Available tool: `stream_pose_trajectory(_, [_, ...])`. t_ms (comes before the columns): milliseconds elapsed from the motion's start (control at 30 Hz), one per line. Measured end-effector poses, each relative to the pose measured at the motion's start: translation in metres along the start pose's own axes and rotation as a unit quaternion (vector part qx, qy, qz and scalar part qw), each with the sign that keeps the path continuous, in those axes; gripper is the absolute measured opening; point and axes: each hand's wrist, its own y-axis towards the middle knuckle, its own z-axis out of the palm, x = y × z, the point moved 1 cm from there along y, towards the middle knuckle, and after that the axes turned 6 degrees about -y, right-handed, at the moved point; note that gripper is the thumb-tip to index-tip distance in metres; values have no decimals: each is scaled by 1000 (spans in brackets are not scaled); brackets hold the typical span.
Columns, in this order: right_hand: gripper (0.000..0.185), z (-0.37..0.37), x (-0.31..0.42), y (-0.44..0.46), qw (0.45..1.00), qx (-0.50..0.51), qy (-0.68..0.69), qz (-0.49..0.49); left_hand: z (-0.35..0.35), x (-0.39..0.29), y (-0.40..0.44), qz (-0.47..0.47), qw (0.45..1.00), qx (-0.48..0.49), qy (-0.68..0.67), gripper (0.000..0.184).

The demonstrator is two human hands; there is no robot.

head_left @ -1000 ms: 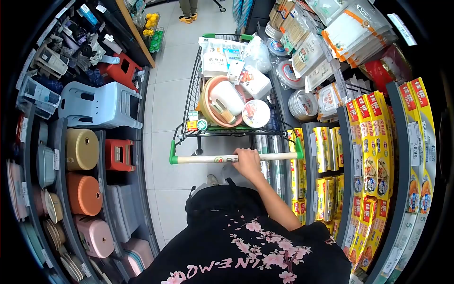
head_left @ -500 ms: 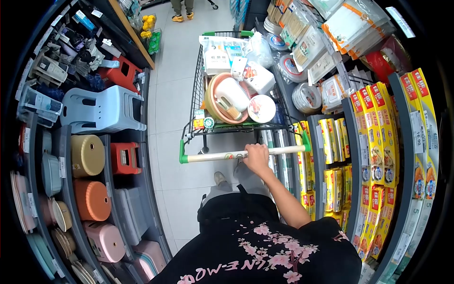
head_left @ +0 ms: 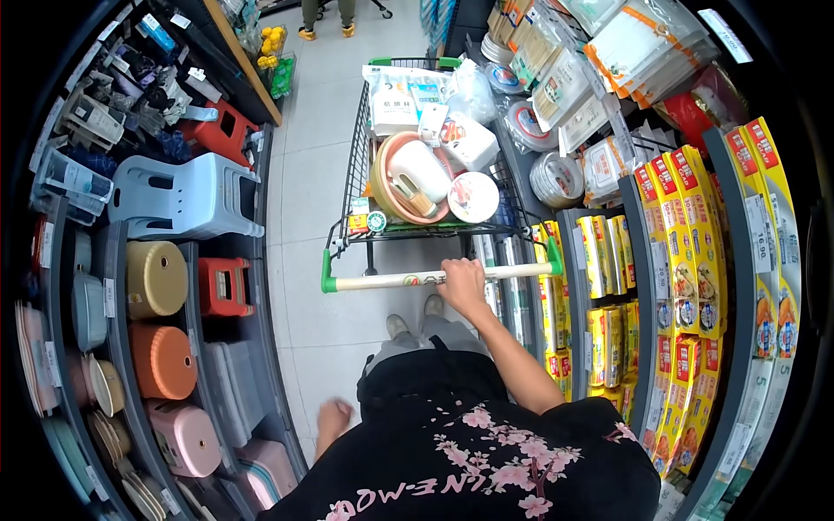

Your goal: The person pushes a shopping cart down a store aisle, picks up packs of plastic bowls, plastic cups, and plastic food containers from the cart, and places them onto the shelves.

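Note:
My right hand [head_left: 463, 285] is wrapped around the pale handle bar [head_left: 388, 282] of a shopping cart, right of its middle. Low at my left side hangs my left hand [head_left: 335, 415], away from the cart; motion smears its fingers. In the cart basket [head_left: 352, 174] sit nested round basins [head_left: 383, 178] with a white oblong item [head_left: 419, 169] and a brush-like item [head_left: 415, 198] inside. Beside them are a round white tub [head_left: 474, 197] and a white wrapped pack [head_left: 470, 141]. A white bag with printing [head_left: 393, 108] lies farther forward, next to a clear plastic bag [head_left: 470, 94].
Shelves line both sides of the tiled aisle [head_left: 308, 217]. On the left are stacked light-blue chairs [head_left: 169, 195] and round stools [head_left: 162, 360]. Yellow boxes [head_left: 695, 243] and packaged disposables [head_left: 565, 95] fill the right. Another person's legs [head_left: 327, 17] stand far ahead.
My left hand has come into view at my left side. My right hand stays on the handle. The feet have changed position, and the far person's legs have shifted slightly left.

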Motion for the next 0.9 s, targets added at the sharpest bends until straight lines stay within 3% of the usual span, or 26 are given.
stream_pose_trajectory(33, [15, -1, -1, 4, 1000, 2, -6, -8, -31, -65, 0, 59, 988, -142, 13, 21])
stream_pose_trajectory(67, [15, -2, -1, 7, 1000, 0, -2, -15, -61, -131, -3, 113, 976, -153, -105, 18])
stream_pose_trajectory(100, [18, -2, -2, 9, 999, 37, -24, -7, -73, -182, 3, 283, 930, -157, -174, 17])
stream_pose_trajectory(133, [21, 0, -2, 10, 996, 73, -44, 2, -71, -222, 18, 403, 884, -212, -108, 25])
stream_pose_trajectory(167, [21, 1, -2, 11, 997, 74, -35, 1, -83, -274, 16, 542, 801, -250, -44, 26])
stream_pose_trajectory(200, [23, 0, -7, 14, 992, 124, -10, -11, -85, -307, 20, 567, 794, -220, 6, 33])
stream_pose_trajectory(300, [25, -12, -22, 23, 984, 178, 12, -27, -63, -353, 76, 576, 799, -150, 91, 33])
stream_pose_trajectory(367, [24, -11, -27, 30, 973, 224, -35, -51, -51, -365, 106, 350, 904, 38, 244, 28])
stream_pose_trajectory(467, [22, -7, -26, 34, 971, 232, -24, -48, -50, -363, 100, 350, 899, -40, 259, 22])
stream_pose_trajectory(600, [21, -12, -23, 35, 976, 210, -14, -60, -53, -371, 89, 305, 911, -60, 270, 20])
stream_pose_trajectory(900, [21, -2, -23, 21, 983, 165, -54, -52, -33, -353, 89, 322, 905, -133, 243, 19])
